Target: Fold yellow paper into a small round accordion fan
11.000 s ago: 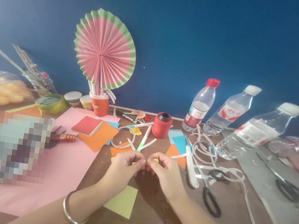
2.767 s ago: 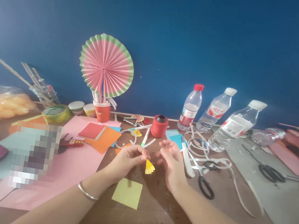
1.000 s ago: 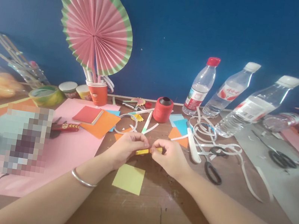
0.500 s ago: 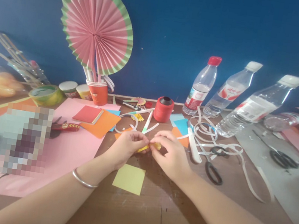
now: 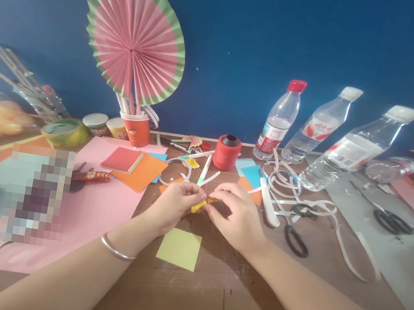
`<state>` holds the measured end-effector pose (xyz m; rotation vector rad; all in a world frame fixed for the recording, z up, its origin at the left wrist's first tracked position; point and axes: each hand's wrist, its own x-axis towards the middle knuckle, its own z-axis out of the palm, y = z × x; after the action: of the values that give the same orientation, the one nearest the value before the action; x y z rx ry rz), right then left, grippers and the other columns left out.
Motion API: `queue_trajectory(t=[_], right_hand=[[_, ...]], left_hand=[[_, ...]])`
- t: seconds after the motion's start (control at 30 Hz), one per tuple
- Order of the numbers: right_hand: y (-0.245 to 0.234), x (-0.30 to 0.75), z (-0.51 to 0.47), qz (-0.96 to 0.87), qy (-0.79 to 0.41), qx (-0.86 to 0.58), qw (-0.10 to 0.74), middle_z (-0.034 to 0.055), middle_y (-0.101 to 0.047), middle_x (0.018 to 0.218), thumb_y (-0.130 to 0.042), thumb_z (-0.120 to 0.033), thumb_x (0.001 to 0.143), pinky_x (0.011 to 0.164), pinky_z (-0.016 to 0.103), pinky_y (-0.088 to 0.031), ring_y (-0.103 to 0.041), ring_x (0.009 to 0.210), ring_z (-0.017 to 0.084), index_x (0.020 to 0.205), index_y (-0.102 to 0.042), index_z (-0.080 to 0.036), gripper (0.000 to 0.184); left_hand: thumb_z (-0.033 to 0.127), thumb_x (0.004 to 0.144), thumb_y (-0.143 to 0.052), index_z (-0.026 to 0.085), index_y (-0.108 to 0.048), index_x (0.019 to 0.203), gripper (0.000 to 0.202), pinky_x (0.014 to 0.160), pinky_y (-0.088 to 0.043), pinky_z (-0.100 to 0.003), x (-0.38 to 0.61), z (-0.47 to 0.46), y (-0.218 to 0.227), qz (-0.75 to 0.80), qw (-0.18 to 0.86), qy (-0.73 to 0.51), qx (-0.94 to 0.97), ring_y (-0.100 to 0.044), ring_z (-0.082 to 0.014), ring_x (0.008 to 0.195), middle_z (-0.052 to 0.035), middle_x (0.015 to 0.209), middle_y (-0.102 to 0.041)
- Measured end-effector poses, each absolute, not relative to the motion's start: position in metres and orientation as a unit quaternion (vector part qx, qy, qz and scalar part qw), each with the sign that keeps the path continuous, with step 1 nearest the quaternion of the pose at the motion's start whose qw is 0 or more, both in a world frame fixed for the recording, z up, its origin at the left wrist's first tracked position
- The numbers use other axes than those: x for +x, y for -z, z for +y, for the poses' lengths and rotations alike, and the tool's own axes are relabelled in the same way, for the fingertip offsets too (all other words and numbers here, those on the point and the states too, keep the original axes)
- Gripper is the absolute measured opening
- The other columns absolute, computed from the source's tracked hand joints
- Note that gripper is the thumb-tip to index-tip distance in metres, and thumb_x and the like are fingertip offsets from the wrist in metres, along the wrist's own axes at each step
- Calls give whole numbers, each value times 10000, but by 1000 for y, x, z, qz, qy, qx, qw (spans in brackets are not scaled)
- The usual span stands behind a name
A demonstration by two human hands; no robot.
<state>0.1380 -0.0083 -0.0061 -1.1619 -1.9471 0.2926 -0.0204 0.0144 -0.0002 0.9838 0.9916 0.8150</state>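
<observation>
My left hand (image 5: 173,206) and my right hand (image 5: 238,217) meet above the wooden table (image 5: 191,304), both pinching a small folded yellow pleated paper (image 5: 199,205) between thumb and fingers. The paper is squeezed into a narrow strip, tilted down to the left. A silver bangle (image 5: 113,248) circles my left wrist. A yellow paper square (image 5: 179,248) lies flat just below my hands.
A large pink-and-green paper fan (image 5: 137,39) stands in an orange cup (image 5: 138,131). A red thread spool (image 5: 226,153), three water bottles (image 5: 279,122), black scissors (image 5: 294,237), white paper strips (image 5: 284,188), orange and pink sheets (image 5: 105,202) and a tape roll (image 5: 65,132) surround my hands.
The pleated paper, fanned open in my left hand earlier, is now pressed shut between both hands. My right fingers have slid along it toward the left.
</observation>
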Motion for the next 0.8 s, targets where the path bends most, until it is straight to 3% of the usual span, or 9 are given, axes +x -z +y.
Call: queue_trajectory(t=[0.3,0.53,0.8], right_hand=[[9,141,-5,-786,-117,-447,412,47,-594,808,-550,-309,784,709,312,-451,-542,795,174,838,-620,-199,142],[10,142,-4,-801,-97,-426,410,48,-609,828,-512,-243,807,701,312,-460,-544,795,169,874,-617,-200,131],[8,142,-6,-801,-101,-428,407,55,-595,837,-568,-247,755,710,321,-452,-532,807,182,864,-604,-186,131]], left_hand=[[304,663,-628,132,-574,658,181,481,-315,-177,-21,15,1,468,657,-345,480,-430,-50,493,23,553,-528],[284,672,-607,131,-581,660,156,447,-272,-170,-23,17,2,451,662,-352,484,-403,-47,480,29,543,-496],[257,670,-617,131,-564,640,140,507,-349,-181,-21,16,-1,451,680,-349,461,-426,-47,489,39,529,-490]])
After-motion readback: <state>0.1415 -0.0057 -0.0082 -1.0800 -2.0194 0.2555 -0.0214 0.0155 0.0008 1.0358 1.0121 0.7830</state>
